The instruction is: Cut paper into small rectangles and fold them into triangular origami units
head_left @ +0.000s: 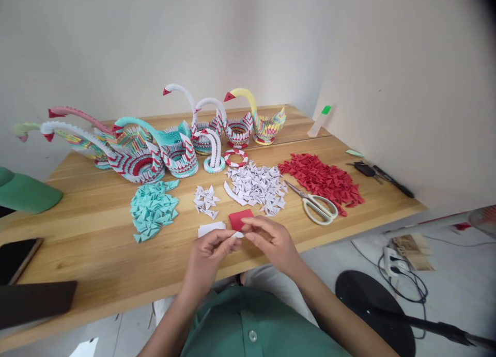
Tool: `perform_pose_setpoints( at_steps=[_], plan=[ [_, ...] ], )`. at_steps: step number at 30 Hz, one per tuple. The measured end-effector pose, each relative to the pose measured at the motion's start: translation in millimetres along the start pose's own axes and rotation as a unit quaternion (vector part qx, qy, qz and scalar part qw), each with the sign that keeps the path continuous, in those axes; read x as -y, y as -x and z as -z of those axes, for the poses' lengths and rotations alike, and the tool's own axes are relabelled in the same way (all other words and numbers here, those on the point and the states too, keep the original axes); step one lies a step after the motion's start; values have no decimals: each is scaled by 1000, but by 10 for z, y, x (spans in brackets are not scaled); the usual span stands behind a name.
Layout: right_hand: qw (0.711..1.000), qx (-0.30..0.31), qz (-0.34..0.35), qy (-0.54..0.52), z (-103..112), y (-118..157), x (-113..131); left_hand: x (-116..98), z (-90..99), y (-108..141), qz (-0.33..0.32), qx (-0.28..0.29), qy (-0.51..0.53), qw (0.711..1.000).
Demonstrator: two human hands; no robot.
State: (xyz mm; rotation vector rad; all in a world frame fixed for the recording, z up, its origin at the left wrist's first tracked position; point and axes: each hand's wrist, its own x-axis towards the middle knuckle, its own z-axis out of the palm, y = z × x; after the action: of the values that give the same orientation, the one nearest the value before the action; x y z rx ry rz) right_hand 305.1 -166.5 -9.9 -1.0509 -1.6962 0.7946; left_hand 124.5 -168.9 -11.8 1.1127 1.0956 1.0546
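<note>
Over the wooden table [104, 264], below the frame's centre, the right hand [274, 243] curls close, its grip unclear; the left hand [207, 253] pinches a small white paper piece [237, 234]. Folding seems in hand; creasing calls for matched edges.

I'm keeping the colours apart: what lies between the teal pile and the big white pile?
In the head view, a small white pile and, nearer the big white pile, a short curved white strip.

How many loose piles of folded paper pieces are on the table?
4: a teal pile at left, a small white pile to its right, a larger white pile next, and a red pile at right, beyond the scissors.
</note>
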Motion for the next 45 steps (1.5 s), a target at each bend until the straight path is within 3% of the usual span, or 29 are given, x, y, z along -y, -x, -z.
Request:
perform_pose_setpoints(
  at_steps=[4,11,15,20,24,27,35,42,45],
  plan=[
    [999,22,-20,-17,1,-24,5,1,-4,18,-47,-10,-70,996],
    [1000,14,12,-6,-28,-41,-39,-12,3,-36,23,10,75,997],
    [999,7,31,-6,-39,-74,-67,-10,21,-74,21,12,70,997],
    [998,4,51,23,-44,-126,-93,3,34,-106,-64,-6,-54,996],
    [994,-6,86,65,-53,-150,-122,5,23,-114,-169,-28,-205,964],
    [992,-15,103,78,-62,-159,-137,6,15,-112,-204,-33,-235,950],
    [992,-23,115,46,-91,-166,-150,50,1,-128,-144,-51,-152,977],
    [995,41,76,43,-60,-145,-118,-18,37,-81,-156,-65,-199,965],
    [994,21,80,71,-71,-97,-94,-4,-3,-57,-140,-68,-148,977]
  ],
)
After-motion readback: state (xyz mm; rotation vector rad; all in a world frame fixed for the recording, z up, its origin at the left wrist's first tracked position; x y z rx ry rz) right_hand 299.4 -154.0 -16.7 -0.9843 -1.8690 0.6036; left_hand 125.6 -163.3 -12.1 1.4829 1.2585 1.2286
